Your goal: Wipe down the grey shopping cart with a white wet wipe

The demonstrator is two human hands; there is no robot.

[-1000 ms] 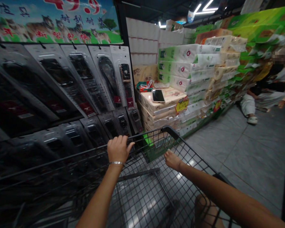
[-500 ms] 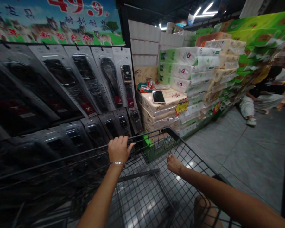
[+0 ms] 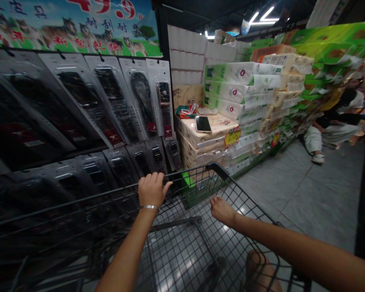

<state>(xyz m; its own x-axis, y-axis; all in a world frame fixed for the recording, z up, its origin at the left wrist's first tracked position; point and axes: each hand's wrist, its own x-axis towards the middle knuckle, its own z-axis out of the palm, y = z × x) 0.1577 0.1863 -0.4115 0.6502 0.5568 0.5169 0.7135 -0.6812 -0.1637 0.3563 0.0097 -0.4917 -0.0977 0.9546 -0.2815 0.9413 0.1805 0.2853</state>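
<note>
A dark wire shopping cart (image 3: 182, 239) stands in front of me, with the floor showing through its mesh. My left hand (image 3: 152, 190), with a silver bracelet at the wrist, is closed over the cart's upper rim beside the belt rack. Its thumb points off to the right. Over the basket, my right hand (image 3: 222, 209) is closed with its fingers curled in, and I see nothing in it. A phone (image 3: 203, 124) lies screen up on a stack of beige tissue packs (image 3: 209, 134) past the cart's corner.
Packaged belts (image 3: 106, 89) hang on a rack at the left, under a price sign (image 3: 106, 30). White and green tissue packs (image 3: 231, 89) are piled behind the phone. A seated person (image 3: 337, 109) is by the shelves at the right, across the grey floor (image 3: 280, 194).
My right hand has shifted slightly left. The view has turned a little, so the seated person appears slightly further left. My left hand keeps its hold on the rim.
</note>
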